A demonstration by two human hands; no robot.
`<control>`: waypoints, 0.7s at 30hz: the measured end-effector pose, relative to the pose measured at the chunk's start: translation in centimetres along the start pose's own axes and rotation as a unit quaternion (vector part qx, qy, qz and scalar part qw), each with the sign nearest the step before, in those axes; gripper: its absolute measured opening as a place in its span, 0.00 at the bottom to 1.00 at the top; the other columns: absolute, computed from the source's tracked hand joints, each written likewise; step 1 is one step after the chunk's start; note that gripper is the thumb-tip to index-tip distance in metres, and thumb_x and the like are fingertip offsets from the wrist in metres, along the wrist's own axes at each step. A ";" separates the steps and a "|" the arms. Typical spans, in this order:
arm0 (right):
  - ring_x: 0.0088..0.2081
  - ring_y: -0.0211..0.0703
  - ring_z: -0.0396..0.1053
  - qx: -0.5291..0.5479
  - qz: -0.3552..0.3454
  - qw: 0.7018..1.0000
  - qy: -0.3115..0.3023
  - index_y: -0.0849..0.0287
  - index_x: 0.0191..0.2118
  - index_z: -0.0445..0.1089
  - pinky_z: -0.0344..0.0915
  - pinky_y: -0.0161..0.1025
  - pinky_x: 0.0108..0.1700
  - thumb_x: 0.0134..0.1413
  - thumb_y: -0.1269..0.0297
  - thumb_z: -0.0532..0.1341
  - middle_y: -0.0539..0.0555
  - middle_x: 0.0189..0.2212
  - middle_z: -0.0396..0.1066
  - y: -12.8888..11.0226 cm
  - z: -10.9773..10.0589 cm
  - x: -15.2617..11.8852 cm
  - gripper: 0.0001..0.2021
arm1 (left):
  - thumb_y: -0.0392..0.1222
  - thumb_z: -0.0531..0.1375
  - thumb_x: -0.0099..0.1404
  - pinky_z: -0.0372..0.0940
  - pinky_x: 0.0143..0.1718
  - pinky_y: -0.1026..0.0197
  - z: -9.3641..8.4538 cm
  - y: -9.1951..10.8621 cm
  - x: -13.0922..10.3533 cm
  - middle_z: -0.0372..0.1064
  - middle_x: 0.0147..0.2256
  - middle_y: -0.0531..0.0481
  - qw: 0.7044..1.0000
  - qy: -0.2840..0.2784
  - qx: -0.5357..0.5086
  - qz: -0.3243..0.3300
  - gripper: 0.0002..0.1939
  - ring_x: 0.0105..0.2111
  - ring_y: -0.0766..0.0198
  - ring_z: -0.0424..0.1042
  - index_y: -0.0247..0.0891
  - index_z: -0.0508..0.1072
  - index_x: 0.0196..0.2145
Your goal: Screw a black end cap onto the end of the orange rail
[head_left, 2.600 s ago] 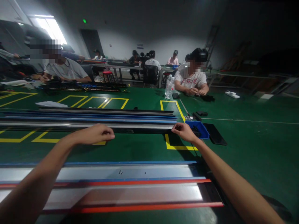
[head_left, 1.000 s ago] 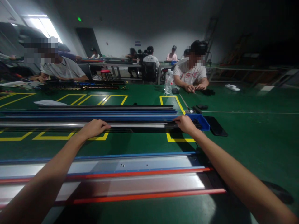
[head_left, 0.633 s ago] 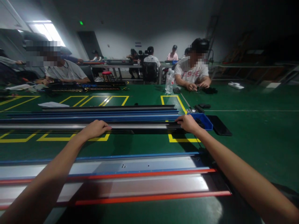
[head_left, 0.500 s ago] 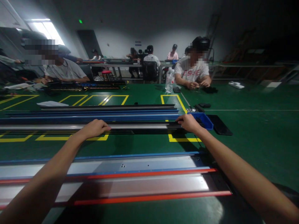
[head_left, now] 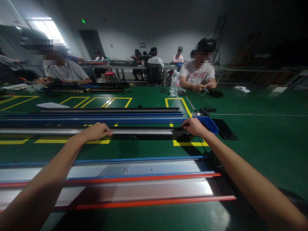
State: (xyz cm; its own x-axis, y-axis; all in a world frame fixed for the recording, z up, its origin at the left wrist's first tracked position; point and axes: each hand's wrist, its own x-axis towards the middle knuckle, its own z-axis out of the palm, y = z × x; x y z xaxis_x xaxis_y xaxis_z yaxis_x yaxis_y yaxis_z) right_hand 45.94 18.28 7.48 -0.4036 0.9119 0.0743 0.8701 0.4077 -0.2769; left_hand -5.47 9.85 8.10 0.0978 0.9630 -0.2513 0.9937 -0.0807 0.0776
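A long black rail with a silver middle strip lies crosswise over the green table. My left hand has its fingers curled round the rail left of centre, thumb along the near edge. Near the rail's right end, my right hand grips it with bent fingers, beside a blue tray. Just beyond the held rail are blue rails and a thin black rail. Closer to me lie a wide silver profile with blue edges and another with red edges.
A black phone-like slab lies right of the tray. Water bottles stand before a person across the table. Another person sits at the far left by dark rails. A white object is at right.
The held rail has come slightly toward me, widening the gap to the blue rails. Both hands keep nearly the same grip. The view has shifted slightly.
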 end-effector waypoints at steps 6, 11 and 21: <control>0.41 0.51 0.80 -0.002 0.001 1.000 -0.010 0.59 0.41 0.86 0.69 0.36 0.45 0.54 0.78 0.66 0.57 0.37 0.85 -0.2 -0.3 -0.1 0.13 | 0.63 0.50 0.66 0.60 0.36 0.57 -0.2 -0.3 -0.4 0.78 0.28 0.44 0.999 -0.036 0.013 0.035 0.29 0.34 0.49 0.78 0.39 0.81 0.29; 0.41 0.50 0.80 -0.001 -0.002 1.000 -0.017 0.59 0.41 0.86 0.70 0.37 0.45 0.54 0.78 0.65 0.57 0.37 0.85 -0.3 -0.6 -0.1 0.13 | 0.62 0.51 0.66 0.63 0.38 0.55 -0.4 -0.2 -0.8 0.81 0.32 0.42 0.998 -0.054 0.000 0.029 0.29 0.35 0.48 0.78 0.38 0.84 0.33; 0.37 0.50 0.80 0.008 -0.008 0.999 -0.039 0.58 0.37 0.86 0.72 0.39 0.44 0.50 0.77 0.67 0.55 0.33 0.84 0.0 -0.9 -0.1 0.12 | 0.61 0.56 0.62 0.64 0.39 0.56 -0.8 0.4 -1.5 0.80 0.31 0.43 0.997 -0.076 -0.026 0.015 0.25 0.35 0.50 0.78 0.39 0.84 0.31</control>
State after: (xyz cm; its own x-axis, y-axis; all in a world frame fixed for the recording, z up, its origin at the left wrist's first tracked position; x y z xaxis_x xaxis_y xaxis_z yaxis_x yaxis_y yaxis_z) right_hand 46.21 18.22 8.36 -0.4385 0.8987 0.0038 0.8594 0.4206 -0.2908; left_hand -5.23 8.55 9.26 0.1391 0.9102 -0.3902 0.9863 -0.0920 0.1369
